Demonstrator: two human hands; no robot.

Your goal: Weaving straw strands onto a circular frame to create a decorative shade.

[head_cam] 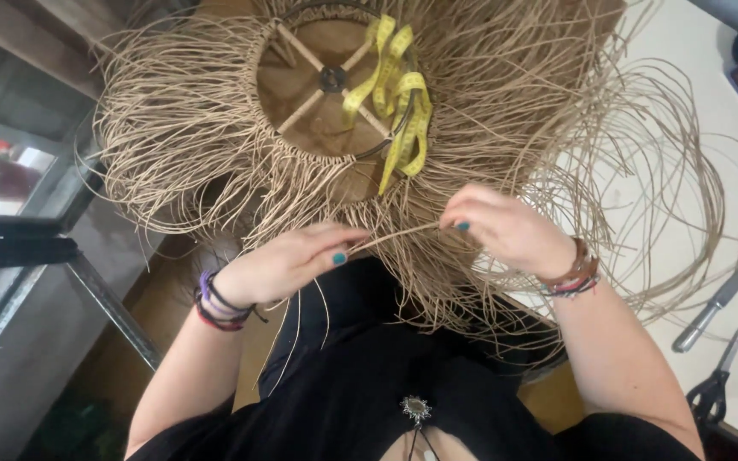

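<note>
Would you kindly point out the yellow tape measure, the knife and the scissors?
yellow tape measure (403, 94), head view, on its looped middle.
knife (719, 299), head view, mid-length, where blade meets handle.
scissors (715, 388), head view, near the pivot.

Tan straw strand (399, 233) taut, near-horizontal, below round fringed frame (335, 81).

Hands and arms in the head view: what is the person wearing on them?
Both arms are bare, with no sleeves. The left hand has a stack of purple, black and red wristbands; the right hand has brown and multicoloured bracelets. Nails are painted teal.
</note>
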